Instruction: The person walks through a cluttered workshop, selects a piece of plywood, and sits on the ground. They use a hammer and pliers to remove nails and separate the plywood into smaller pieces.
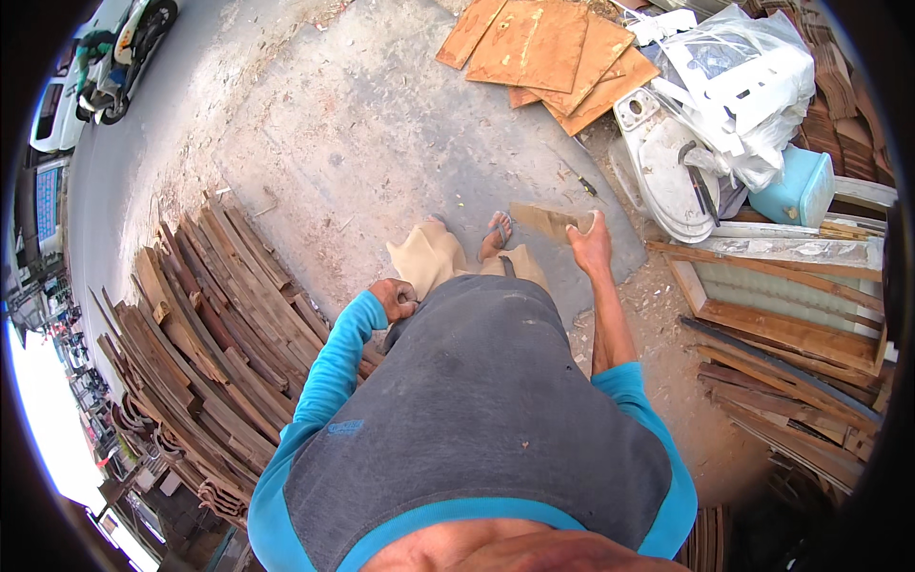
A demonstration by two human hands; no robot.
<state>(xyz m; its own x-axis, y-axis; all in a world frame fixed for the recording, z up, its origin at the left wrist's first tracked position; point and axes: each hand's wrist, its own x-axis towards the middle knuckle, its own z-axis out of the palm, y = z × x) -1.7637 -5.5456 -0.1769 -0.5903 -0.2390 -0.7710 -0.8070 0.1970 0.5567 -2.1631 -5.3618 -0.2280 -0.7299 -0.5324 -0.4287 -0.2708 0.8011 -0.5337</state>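
Observation:
My right hand (591, 243) is out to the right of my legs, its fingers closed on one end of a flat brown board (541, 221). The board looks like wood and reaches left toward my sandalled foot (498, 229). On the other side, my left hand (393, 298) hangs by my hip with curled fingers, close to the hem of my dark shirt and my tan shorts (426, 255). Whether anything is inside those fingers cannot be seen.
Long weathered planks (205, 334) are stacked at left. Ahead right lie orange-brown wooden panels (529, 43), a white toilet seat (672, 162), a plastic-wrapped bundle (743, 81) and a light-blue container (796, 186). Wooden frames (791, 329) lie at right. A motorbike (124, 71) is on the road.

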